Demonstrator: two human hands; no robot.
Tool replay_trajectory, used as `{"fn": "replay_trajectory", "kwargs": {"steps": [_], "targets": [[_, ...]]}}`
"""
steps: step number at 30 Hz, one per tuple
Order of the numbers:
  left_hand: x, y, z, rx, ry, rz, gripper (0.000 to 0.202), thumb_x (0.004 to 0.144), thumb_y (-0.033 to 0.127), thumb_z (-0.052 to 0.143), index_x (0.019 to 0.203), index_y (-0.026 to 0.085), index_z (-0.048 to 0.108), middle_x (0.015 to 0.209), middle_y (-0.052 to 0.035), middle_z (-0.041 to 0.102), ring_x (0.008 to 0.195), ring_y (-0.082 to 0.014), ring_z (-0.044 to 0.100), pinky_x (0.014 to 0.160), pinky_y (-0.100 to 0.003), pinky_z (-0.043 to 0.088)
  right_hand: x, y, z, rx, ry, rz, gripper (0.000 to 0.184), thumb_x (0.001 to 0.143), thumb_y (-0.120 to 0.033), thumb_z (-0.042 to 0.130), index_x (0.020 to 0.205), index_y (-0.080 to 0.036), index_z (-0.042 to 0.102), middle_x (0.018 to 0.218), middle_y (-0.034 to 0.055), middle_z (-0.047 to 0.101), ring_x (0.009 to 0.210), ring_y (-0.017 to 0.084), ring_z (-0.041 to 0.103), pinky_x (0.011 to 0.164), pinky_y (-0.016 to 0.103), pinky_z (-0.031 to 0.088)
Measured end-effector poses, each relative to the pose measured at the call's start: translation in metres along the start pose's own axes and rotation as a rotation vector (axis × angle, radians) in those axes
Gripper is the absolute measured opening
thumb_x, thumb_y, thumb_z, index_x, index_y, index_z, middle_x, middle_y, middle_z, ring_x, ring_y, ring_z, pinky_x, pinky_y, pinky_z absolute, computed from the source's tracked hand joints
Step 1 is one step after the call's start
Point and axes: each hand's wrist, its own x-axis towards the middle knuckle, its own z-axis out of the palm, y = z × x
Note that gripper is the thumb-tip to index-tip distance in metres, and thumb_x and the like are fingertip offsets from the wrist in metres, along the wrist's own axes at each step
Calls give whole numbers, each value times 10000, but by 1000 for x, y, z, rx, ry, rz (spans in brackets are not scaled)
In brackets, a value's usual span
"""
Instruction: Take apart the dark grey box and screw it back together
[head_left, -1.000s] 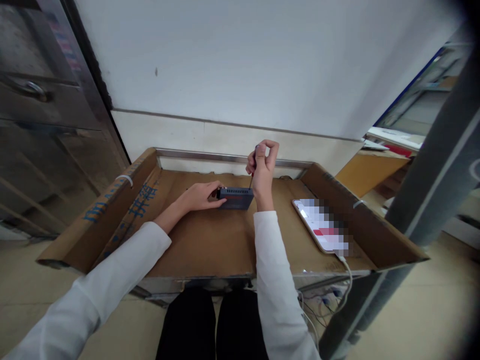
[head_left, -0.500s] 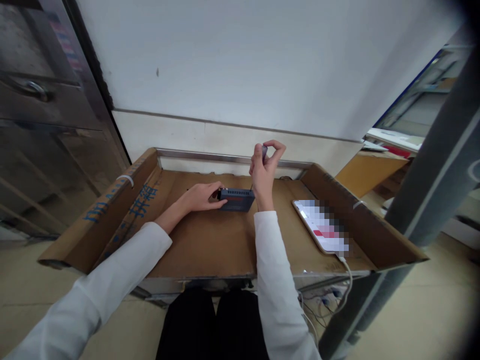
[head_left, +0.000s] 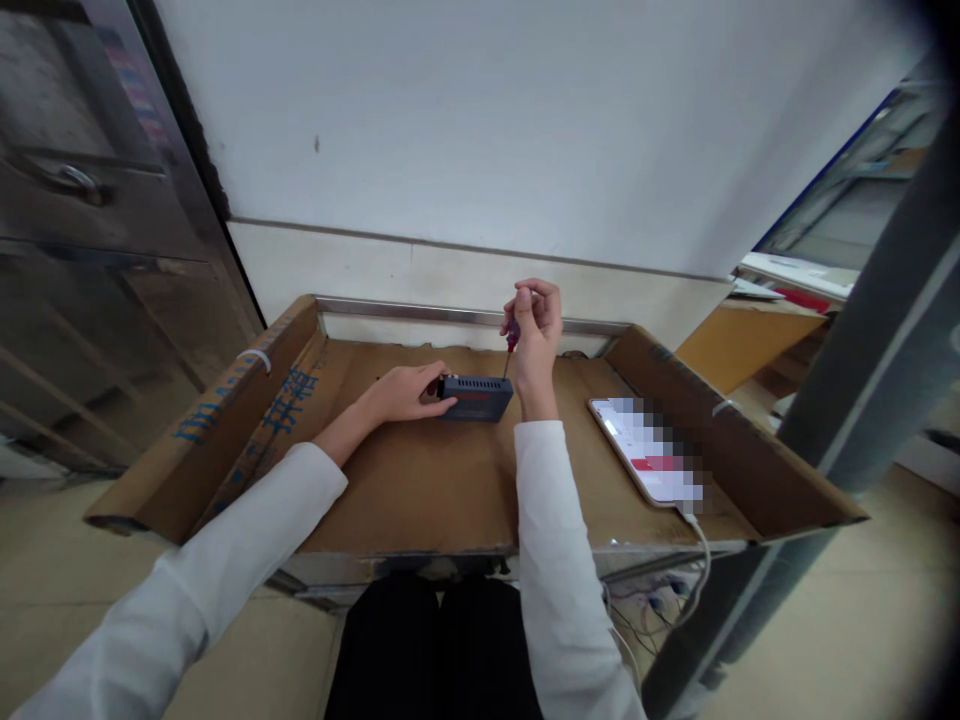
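My left hand [head_left: 411, 393] grips the left end of a small dark box-shaped device [head_left: 476, 398] with a row of vent slots along its upper face. The device is held on its side on the cardboard surface. A screwdriver [head_left: 511, 338] with a reddish handle and thin metal shaft is in my right hand [head_left: 538, 325], its fingers closed around the handle's top. The shaft points down, its tip at the right end of the device's slotted face. Whether the tip sits in a screw is too small to tell.
Brown cardboard [head_left: 420, 490] lines the table, with raised flaps on the left and right. A phone [head_left: 637, 450] with a white cable [head_left: 705, 560] plugged in lies at the right. A white wall [head_left: 465, 150] stands behind, a metal post [head_left: 847, 420] at the right.
My right hand has turned about the screwdriver, and its fingers have curled in. More of the screwdriver's handle and shaft shows now. My left hand and the device stay nearly in place.
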Motion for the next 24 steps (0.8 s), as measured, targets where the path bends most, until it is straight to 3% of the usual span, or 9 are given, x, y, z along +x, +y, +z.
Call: {"fn": "replay_trajectory", "kwargs": {"steps": [5,13,19,24], "targets": [[0,1,-1,-12,2,3,315,861,472,501,971,177,512,719,-2,623,587,-135,584,577,-230,412,0,-1,2,105,-74,75,347,891,-578,401,916,-248,505,624,-64,372,439,49,312,400,191,269],[0,2,-2,-17,-4,-12,313,853,473,503,965,181,512,700,10,610,569,-127,572,566,-224,410,-3,1,4,129,55,118,385,801,-565,582,911,-287,340,597,-99,339,423,57,303,388,188,247],[-1,2,-1,-9,16,-7,320,857,480,501,978,183,516,705,7,614,581,-131,578,580,-227,416,1,4,1,73,31,84,422,819,-658,463,820,-236,475,669,-49,454,474,50,389,423,199,318],[0,4,-3,-15,-14,-30,327,853,475,507,984,176,523,714,-3,623,599,-142,592,586,-232,421,1,1,1,119,-17,169,529,823,-722,347,790,-219,508,556,-71,338,412,51,320,391,202,259]]}}
